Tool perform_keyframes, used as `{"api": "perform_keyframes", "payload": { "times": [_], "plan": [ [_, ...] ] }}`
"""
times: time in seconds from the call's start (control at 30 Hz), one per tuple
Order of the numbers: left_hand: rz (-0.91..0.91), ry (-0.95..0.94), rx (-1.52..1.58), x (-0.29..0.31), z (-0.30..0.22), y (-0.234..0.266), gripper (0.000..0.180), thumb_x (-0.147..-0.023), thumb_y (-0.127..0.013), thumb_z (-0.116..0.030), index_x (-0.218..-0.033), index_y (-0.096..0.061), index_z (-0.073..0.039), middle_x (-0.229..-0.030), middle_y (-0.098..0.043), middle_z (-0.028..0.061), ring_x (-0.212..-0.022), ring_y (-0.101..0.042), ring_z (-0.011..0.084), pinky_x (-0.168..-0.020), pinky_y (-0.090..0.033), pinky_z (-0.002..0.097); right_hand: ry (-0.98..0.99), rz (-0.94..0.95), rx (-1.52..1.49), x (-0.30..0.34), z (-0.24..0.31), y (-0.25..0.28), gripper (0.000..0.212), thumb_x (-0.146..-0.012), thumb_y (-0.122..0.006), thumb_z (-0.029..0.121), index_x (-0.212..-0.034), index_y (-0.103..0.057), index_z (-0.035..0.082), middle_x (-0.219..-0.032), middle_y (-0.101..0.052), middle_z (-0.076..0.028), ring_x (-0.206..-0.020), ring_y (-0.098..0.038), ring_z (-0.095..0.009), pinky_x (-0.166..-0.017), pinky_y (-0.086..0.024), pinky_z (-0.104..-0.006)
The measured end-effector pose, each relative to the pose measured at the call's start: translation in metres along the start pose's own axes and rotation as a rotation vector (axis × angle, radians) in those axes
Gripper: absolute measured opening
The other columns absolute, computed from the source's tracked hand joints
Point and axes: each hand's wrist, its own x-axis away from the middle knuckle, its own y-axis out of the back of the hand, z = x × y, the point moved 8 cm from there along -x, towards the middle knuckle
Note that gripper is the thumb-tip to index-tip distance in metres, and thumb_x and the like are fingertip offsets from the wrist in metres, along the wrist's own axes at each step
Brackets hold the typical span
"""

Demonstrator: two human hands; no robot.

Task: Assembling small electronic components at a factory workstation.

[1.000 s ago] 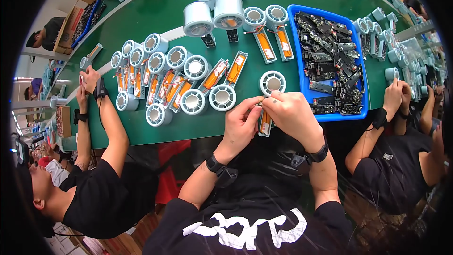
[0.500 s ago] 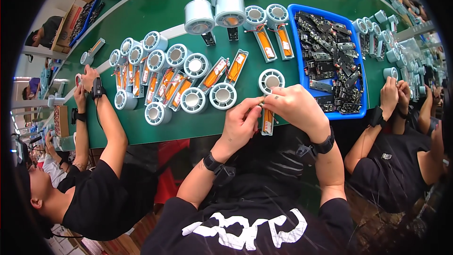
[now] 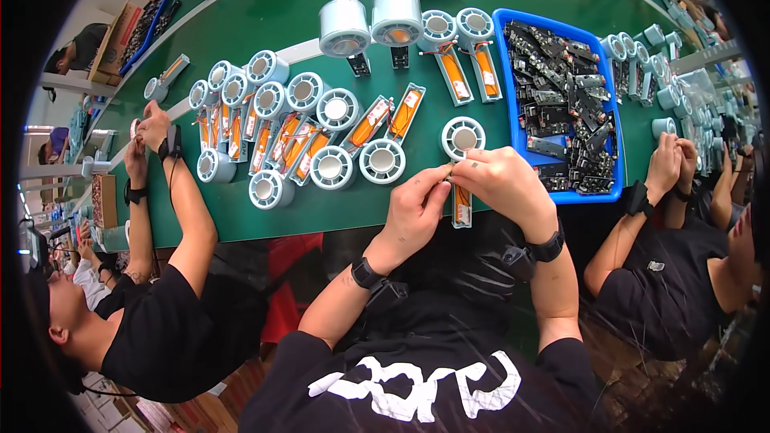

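A pale blue-grey handheld fan unit point(image 3: 463, 139) lies at the table's front edge, its round head away from me and its open handle toward me. In that handle sits an orange battery pack point(image 3: 462, 207), partly covered by my fingers. Over the joint of head and handle, my left hand point(image 3: 415, 207) is closed in a pinch. My right hand point(image 3: 504, 184) is closed too, its fingertips meeting the left ones. What they pinch is too small and hidden to make out. Several similar fan units point(image 3: 382, 160) lie to the left, with wires and batteries exposed.
A blue tray point(image 3: 499, 72) full of black circuit-board parts point(image 3: 573, 104) stands to my right. Larger fan units point(image 3: 345, 28) stand farther back on the green table point(image 3: 265, 228). Co-workers sit at both sides, a person's hands point(image 3: 152, 128) at left and another's point(image 3: 672, 162) at right.
The view has shifted slightly. Both my hands stay pinched together over the same fan unit, with the fingertips a little changed. The co-worker's hands at left have moved slightly.
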Motion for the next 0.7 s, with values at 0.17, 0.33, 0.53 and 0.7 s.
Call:
{"api": "perform_keyframes", "payload": {
  "times": [0.17, 0.33, 0.53, 0.7],
  "plan": [
    [-0.106, 0.147, 0.247, 0.015, 0.011, 0.000, 0.027, -0.101, -0.058, -0.005, -0.128, -0.059, -0.001, -0.096, -0.066, 0.0048, -0.072, -0.062, 0.0091, -0.062, -0.052, 0.0255, -0.046, -0.115, -0.021, 0.011, 0.018, 0.011, 0.013, -0.080, -0.078, 0.010, -0.087, -0.068, 0.006, -0.077, -0.062, -0.006, -0.061, -0.063, -0.025, -0.055, -0.052, -0.0347],
    [-0.082, 0.238, 0.518, 0.027, 0.000, -0.001, 0.033, -0.104, -0.051, -0.003, -0.137, -0.051, -0.002, -0.099, -0.061, 0.0036, -0.070, -0.060, 0.0071, -0.055, -0.046, 0.0215, -0.408, -0.525, -0.315, 0.063, 0.034, 0.023, 0.033, -0.078, -0.081, 0.002, -0.110, -0.070, 0.004, -0.083, -0.063, -0.007, -0.060, -0.060, -0.019, -0.058, -0.052, -0.0303],
    [0.072, 0.145, 0.340, 0.027, -0.027, -0.013, 0.034, -0.100, -0.056, 0.000, -0.134, -0.059, -0.003, -0.104, -0.066, 0.0057, -0.081, -0.064, 0.0098, -0.069, -0.054, 0.0256, -0.608, -0.476, -0.523, 0.071, 0.051, 0.013, 0.056, -0.079, -0.081, 0.005, -0.131, -0.061, 0.006, -0.096, -0.066, -0.012, -0.067, -0.062, -0.016, -0.058, -0.052, -0.0297],
    [0.205, 0.080, 0.177, 0.014, -0.037, -0.003, 0.036, -0.095, -0.057, 0.007, -0.129, -0.066, -0.002, -0.105, -0.068, 0.0070, -0.084, -0.065, 0.0124, -0.065, -0.055, 0.0259, -0.657, -0.411, -0.481, 0.083, 0.033, 0.013, 0.052, -0.080, -0.078, 0.003, -0.129, -0.062, 0.004, -0.100, -0.066, -0.013, -0.069, -0.064, -0.017, -0.059, -0.053, -0.0291]
  ]
}}
